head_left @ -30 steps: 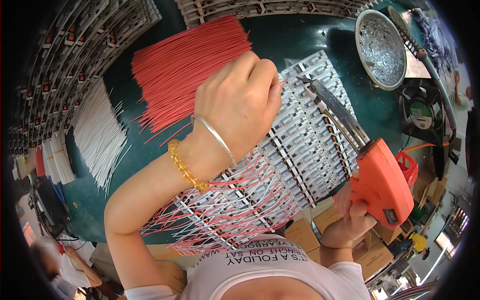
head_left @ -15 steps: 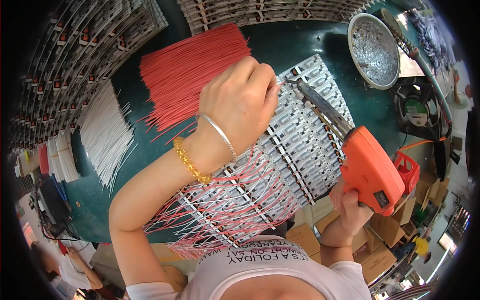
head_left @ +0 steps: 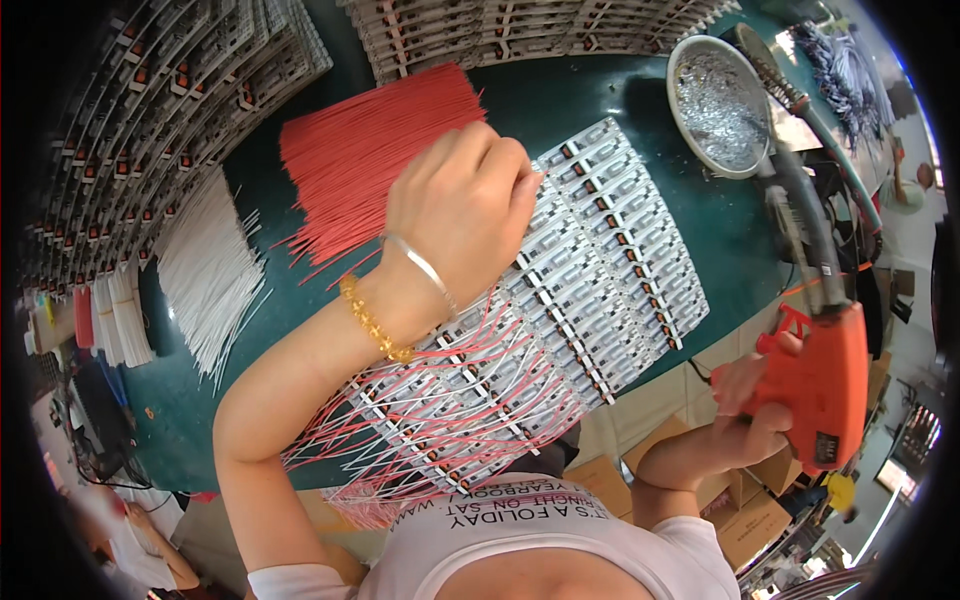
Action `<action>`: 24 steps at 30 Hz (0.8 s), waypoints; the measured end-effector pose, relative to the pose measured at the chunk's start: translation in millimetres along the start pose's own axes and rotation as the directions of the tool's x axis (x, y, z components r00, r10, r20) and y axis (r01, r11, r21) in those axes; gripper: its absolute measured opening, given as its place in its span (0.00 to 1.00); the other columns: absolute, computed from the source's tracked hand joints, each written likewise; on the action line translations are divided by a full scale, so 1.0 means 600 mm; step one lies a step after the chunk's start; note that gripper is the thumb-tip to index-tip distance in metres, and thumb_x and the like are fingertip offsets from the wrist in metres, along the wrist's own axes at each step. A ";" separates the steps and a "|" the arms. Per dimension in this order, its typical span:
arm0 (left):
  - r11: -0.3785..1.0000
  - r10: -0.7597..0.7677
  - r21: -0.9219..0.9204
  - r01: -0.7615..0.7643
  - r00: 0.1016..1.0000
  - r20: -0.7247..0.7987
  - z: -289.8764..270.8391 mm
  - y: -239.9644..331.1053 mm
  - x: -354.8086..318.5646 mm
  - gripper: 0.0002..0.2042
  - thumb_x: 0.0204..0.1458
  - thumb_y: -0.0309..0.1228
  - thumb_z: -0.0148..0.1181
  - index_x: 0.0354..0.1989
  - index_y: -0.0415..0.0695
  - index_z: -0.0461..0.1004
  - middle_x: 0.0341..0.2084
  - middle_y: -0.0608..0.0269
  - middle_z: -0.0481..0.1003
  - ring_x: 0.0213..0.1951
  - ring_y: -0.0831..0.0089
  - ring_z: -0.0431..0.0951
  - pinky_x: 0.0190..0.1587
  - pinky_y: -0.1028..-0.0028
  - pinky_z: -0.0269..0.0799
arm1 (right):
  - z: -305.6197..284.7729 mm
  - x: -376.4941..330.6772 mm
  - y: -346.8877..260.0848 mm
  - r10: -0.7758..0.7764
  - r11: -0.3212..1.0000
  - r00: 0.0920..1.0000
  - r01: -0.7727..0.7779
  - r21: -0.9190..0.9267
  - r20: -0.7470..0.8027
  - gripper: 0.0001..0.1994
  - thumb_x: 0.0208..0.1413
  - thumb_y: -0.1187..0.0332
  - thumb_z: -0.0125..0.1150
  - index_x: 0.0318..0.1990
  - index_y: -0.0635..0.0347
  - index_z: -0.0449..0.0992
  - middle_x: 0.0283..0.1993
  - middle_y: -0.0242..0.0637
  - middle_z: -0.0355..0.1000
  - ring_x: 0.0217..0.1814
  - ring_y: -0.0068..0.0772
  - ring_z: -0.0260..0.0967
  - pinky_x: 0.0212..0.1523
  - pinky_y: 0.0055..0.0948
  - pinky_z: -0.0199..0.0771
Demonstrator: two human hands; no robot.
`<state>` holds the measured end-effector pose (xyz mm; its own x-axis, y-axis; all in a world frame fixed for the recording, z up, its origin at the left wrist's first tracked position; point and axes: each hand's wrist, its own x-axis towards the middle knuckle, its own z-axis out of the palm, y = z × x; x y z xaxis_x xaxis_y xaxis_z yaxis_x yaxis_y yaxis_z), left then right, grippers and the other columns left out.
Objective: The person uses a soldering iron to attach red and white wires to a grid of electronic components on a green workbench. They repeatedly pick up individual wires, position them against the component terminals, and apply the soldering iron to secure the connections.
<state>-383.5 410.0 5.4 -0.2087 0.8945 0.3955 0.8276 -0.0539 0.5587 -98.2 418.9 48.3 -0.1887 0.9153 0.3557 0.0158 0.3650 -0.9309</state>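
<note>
Currently | right grip [head_left: 752, 408] clasps red gun [head_left: 836, 385] | long axis toward bowl [head_left: 673, 102] | left grip [head_left: 455, 208] clenched

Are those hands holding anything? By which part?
The right hand holds the red soldering gun by its handle. Whether the left hand holds anything cannot be told.
</note>
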 end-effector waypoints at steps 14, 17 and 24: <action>0.919 0.134 0.376 -0.121 0.991 -0.009 -0.070 -0.082 0.012 0.05 0.46 0.30 0.63 0.23 0.44 0.75 0.22 0.66 0.74 0.30 0.65 0.72 0.38 0.66 0.61 | -0.029 0.013 0.019 -0.005 0.985 0.992 -0.018 -0.173 -0.129 0.26 0.60 0.63 0.54 0.56 0.81 0.62 0.14 0.28 0.58 0.12 0.17 0.51 0.17 0.18 0.53; 0.936 0.111 0.341 -0.089 0.993 -0.045 -0.079 -0.085 0.008 0.04 0.46 0.30 0.64 0.26 0.45 0.76 0.22 0.66 0.75 0.28 0.65 0.72 0.40 0.67 0.62 | -0.057 0.005 -0.010 -0.032 0.984 0.998 0.022 -0.179 -0.051 0.30 0.60 0.58 0.55 0.56 0.83 0.60 0.13 0.28 0.58 0.12 0.16 0.51 0.17 0.18 0.53; 0.988 0.114 0.116 -0.097 0.982 -0.152 -0.086 -0.069 0.017 0.03 0.49 0.26 0.61 0.27 0.42 0.74 0.24 0.60 0.76 0.25 0.62 0.75 0.34 0.68 0.68 | -0.045 -0.016 -0.001 0.108 0.986 0.993 -0.112 -0.124 -0.035 0.40 0.54 0.44 0.60 0.54 0.81 0.61 0.14 0.28 0.60 0.12 0.17 0.54 0.17 0.19 0.56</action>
<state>-447.0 398.7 23.8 -0.1896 0.8045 0.5629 0.8989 -0.0884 0.4291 -69.9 414.5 47.5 -0.1509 0.9550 0.2554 0.1588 0.2784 -0.9472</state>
